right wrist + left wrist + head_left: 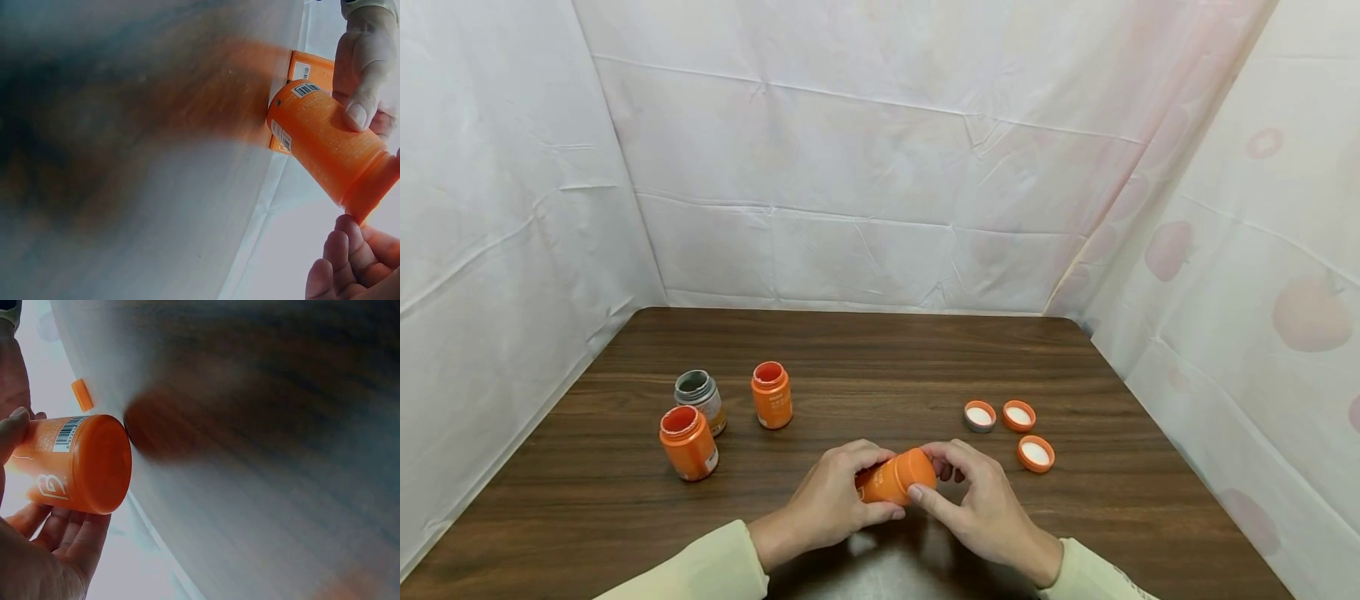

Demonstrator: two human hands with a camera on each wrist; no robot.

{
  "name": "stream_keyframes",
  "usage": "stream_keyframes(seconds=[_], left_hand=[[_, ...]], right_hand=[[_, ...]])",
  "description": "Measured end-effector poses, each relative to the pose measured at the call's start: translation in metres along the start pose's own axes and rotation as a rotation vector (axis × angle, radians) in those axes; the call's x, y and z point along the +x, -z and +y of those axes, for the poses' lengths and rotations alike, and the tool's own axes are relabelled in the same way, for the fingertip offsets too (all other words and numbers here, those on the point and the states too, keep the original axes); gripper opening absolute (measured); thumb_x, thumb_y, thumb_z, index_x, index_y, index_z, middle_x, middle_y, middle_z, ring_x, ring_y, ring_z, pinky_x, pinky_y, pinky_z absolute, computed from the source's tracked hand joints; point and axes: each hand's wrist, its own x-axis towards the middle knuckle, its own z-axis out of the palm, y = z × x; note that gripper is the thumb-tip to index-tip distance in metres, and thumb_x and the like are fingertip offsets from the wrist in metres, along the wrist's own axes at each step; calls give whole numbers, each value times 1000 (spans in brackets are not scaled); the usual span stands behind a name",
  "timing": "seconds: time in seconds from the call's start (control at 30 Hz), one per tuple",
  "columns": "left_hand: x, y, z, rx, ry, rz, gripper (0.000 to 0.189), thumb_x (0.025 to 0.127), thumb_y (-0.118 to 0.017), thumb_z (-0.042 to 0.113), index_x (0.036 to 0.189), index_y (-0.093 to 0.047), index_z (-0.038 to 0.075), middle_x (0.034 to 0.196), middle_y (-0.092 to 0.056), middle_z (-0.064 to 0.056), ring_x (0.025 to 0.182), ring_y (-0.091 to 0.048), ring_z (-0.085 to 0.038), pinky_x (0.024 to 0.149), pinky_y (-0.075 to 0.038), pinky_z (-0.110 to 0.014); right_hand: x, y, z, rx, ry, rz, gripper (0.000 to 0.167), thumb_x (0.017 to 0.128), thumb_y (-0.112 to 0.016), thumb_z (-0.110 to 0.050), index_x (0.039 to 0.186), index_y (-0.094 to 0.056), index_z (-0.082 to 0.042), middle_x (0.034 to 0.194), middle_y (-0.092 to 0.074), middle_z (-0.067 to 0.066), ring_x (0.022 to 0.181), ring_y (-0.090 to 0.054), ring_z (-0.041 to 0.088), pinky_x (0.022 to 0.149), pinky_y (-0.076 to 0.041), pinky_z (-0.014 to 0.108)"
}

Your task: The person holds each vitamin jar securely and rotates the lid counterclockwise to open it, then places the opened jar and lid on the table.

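Observation:
An orange plastic jar [883,481] with printed lettering lies tilted between both hands near the front of the table, its base towards the left. My left hand [838,492] grips it round the body, thumb on the near side and fingers over the far side. The orange cap [919,469] is on the jar's right end. Thumb and fingers of my right hand [981,502] pinch this cap from opposite sides. In the left wrist view the jar's round base [107,464] and a barcode show. The right wrist view has the left thumb [359,115] pressed along the body.
Two uncapped orange jars [689,446] [772,398] and an uncapped grey jar [702,392] stand upright at the left. At the right, two orange lids [1036,454] [1018,415] and a grey-rimmed lid [980,416] lie with white insides up. White cloth walls [865,167] surround the wooden table [880,350].

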Motion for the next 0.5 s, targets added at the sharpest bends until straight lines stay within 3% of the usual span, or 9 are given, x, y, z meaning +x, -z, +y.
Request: stream_keyframes(seconds=[0.5], left_hand=[[0, 0, 0, 22, -30, 11, 47, 78, -92, 29, 119, -73, 19, 112, -69, 10, 96, -61, -5, 81, -54, -29]], right_hand=[[1, 2, 2, -2, 76, -31, 34, 93, -79, -27, 123, -66, -17, 93, -60, -10, 84, -56, 7, 72, -49, 30]])
